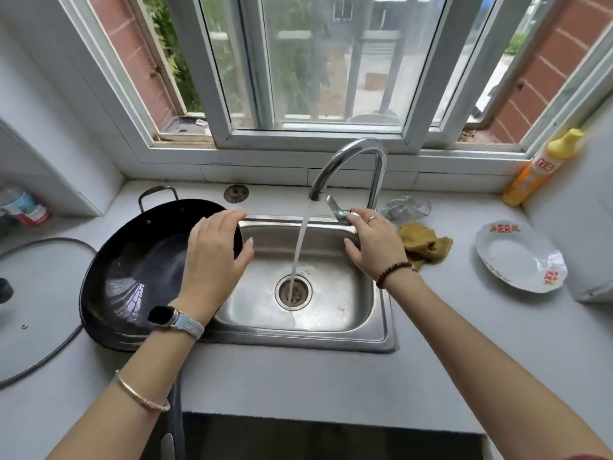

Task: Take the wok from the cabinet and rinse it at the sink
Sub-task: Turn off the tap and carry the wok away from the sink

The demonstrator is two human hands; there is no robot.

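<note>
1. Our wok (132,270) sits tilted on the worktop (464,327) just left of the sink (298,340), its right rim over the basin's edge
2. Our left hand (215,254) is nearer, fingers spread loosely at that rim, gripping nothing
3. Our right hand (374,244) lays its fingers on the tap lever (333,205), thumb apart; the water (300,247) falls to the wok's right

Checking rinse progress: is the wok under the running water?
No, the wok leans at the left edge of the sink while the water stream falls straight into the drain.
</note>
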